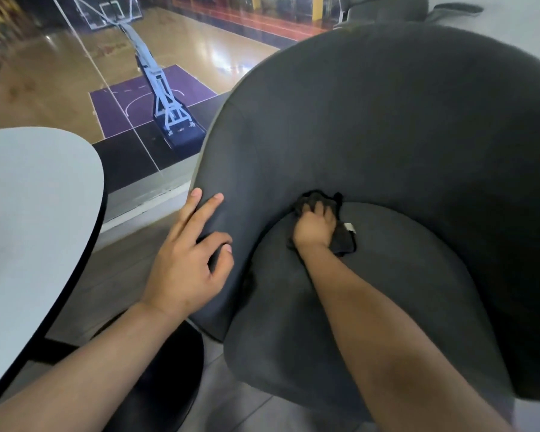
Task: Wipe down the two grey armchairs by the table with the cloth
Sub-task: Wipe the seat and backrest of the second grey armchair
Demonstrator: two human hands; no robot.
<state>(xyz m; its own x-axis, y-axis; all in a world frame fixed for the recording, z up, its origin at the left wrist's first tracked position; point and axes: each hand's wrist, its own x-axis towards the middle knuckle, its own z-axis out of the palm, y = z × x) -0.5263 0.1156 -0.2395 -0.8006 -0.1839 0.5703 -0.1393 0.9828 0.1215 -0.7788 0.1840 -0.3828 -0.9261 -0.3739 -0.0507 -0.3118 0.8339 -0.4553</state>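
A grey armchair [387,120] with a rounded back fills the right of the view. My right hand [315,227] is shut on a dark cloth [345,238] and presses it into the crease where the seat cushion [387,291] meets the backrest. My left hand [190,263] grips the chair's left arm edge, fingers on the outside and thumb on the inside. A second grey chair [387,7] shows partly at the top right, behind the first one.
A round white table [28,213] with a dark edge stands at the left, close to the chair. Its black base [162,385] sits on the floor between my arms. Behind a glass wall lies a basketball court with a hoop stand [169,110].
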